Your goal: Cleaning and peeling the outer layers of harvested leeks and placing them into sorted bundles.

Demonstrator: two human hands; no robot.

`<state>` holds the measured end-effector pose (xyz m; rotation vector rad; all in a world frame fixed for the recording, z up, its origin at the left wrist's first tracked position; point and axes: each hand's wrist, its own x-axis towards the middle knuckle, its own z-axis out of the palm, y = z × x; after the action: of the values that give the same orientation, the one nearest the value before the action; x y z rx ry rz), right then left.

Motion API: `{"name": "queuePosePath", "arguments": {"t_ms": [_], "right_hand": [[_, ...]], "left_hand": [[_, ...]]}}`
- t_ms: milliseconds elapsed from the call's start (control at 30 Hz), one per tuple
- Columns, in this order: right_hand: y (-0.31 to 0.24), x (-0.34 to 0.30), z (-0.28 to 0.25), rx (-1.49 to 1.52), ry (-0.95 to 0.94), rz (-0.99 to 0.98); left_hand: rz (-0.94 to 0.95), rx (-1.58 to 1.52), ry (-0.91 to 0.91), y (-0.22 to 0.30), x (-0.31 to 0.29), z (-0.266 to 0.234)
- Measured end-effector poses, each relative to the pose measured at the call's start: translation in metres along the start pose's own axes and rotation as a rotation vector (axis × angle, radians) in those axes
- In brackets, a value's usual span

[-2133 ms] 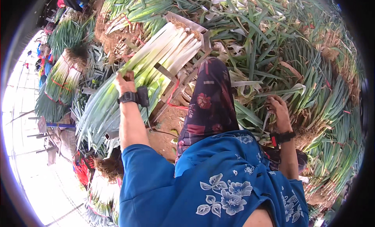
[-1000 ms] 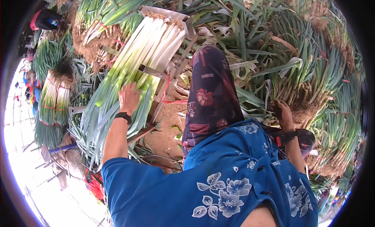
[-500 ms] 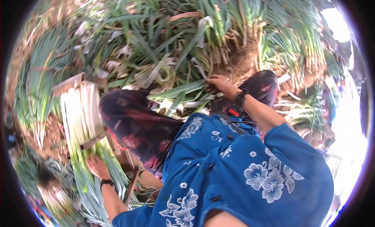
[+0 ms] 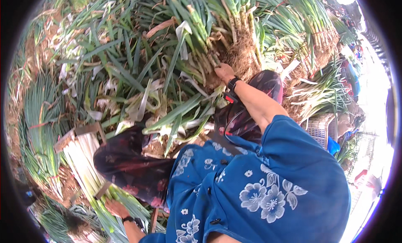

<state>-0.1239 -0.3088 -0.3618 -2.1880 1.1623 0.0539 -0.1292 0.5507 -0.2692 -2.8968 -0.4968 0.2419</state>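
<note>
Trimmed green onions (image 4: 81, 153) with white stalks lie side by side in a wooden rack (image 4: 65, 143) at the left, beside my knee. My left hand (image 4: 116, 207) rests on their green leaves just below the rack's near crossbar (image 4: 102, 190), its fingers extended and lying over the leaves. Farther off, my right hand (image 4: 225, 72) reaches past my right knee to a standing bunch of untrimmed green onions (image 4: 201, 54). Its fingers are closed at the lower end of a stalk there; the fingertips are partly hidden. Tangled brown roots (image 4: 243, 54) hang right beside that hand.
Loose leaves and peelings (image 4: 146, 101) cover the ground before my knees. A tied green onion bundle (image 4: 42, 121) stands at far left, another bundle (image 4: 320, 34) at back right. A pale plastic crate (image 4: 319, 129) is at the right, near a pile of thin green onions (image 4: 314, 98).
My right hand has moved forward from above the loose leaves to the standing bunch and closed on a stalk. My left hand stays on the leaves. The whole view has shifted.
</note>
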Motion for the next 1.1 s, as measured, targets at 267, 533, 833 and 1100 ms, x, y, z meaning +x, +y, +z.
{"name": "queuePosePath", "arguments": {"t_ms": [267,533,833,1100], "right_hand": [[-0.017,0.121,-0.106,0.052,0.495,0.245],[-0.016,0.173,-0.123,-0.268,0.444,0.113],[0.012,0.278,-0.170,-0.217,0.406,0.015],[-0.032,0.275,-0.205,0.267,-0.019,0.074]], "left_hand": [[-0.038,-0.014,0.131,-0.012,-0.002,-0.076],[-0.202,-0.156,0.138,0.031,-0.083,-0.147],[-0.214,-0.211,0.092,0.097,-0.089,-0.139],[-0.211,-0.294,0.108,0.112,-0.061,-0.170]]}}
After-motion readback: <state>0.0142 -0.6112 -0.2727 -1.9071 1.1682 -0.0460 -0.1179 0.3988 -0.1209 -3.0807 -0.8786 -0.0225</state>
